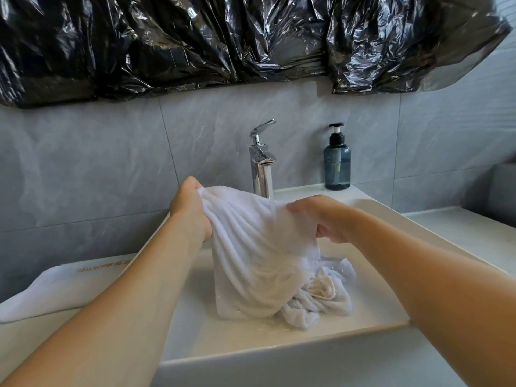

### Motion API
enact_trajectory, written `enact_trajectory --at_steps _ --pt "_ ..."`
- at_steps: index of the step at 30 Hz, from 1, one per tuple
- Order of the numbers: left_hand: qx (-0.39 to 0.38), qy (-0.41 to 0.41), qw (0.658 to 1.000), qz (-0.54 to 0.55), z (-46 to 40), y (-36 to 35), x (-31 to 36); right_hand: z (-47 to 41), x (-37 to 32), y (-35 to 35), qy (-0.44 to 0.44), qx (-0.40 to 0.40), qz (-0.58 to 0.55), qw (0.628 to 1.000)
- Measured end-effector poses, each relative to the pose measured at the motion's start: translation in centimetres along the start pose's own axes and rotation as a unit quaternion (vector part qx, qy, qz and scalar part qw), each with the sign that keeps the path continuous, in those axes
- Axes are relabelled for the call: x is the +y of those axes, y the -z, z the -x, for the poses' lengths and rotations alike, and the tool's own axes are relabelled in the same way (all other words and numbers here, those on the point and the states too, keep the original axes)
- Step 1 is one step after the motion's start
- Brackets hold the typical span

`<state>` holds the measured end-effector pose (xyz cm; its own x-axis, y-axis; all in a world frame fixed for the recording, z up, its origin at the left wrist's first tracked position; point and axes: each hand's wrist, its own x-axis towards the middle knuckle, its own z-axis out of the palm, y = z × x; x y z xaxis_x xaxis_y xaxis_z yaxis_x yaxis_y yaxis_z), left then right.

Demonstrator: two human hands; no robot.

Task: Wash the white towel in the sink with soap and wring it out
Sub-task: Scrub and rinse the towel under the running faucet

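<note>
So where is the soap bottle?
The blue soap bottle stands on the back rim of the sink, just right of the faucet, against the grey tiled wall.

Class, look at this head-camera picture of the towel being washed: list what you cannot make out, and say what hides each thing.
- Sink drain: head view, covered by the wet white towel bunched in the white rectangular sink.
- Fingertips of the left hand and right hand: buried in towel folds.
- Orange lettering on the folded white cloth: too small and blurred.
- Wall above: hidden behind black plastic sheeting.
- Soap level in the blue pump bottle: unclear.
</note>
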<state>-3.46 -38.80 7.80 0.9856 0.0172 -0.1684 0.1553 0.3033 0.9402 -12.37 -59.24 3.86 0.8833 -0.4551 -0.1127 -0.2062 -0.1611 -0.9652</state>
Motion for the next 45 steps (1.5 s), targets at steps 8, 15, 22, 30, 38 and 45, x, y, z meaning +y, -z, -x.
enact_trajectory --at_steps 8,15,22,30,38,45 --pt "0.059 -0.033 0.998 -0.013 -0.3 0.0 -0.1 0.1 0.1 -0.1 -0.037 -0.057 -0.034 0.997" --pt "0.104 -0.061 0.992 0.02 -0.7 0.2 0.0 0.5 -0.3 -0.4 -0.032 -0.095 -0.031 0.994" --pt "0.117 -0.067 0.99 0.036 -0.5 0.1 0.1 1.0 -0.7 -0.5 -0.057 -0.062 -0.077 0.993" --pt "0.117 -0.073 0.99 0.031 -0.8 0.2 0.0 0.9 -0.6 -0.8 0.01 -0.067 0.018 0.998" --pt "0.11 -0.083 0.99 0.02 -1.1 0.2 0.1 1.4 -0.8 -1.0 0.03 -0.068 0.042 0.996" --pt "0.098 -0.085 0.992 0.005 -1.0 0.1 0.0 1.8 -0.5 -1.4 0.09 -0.12 0.333 0.931"
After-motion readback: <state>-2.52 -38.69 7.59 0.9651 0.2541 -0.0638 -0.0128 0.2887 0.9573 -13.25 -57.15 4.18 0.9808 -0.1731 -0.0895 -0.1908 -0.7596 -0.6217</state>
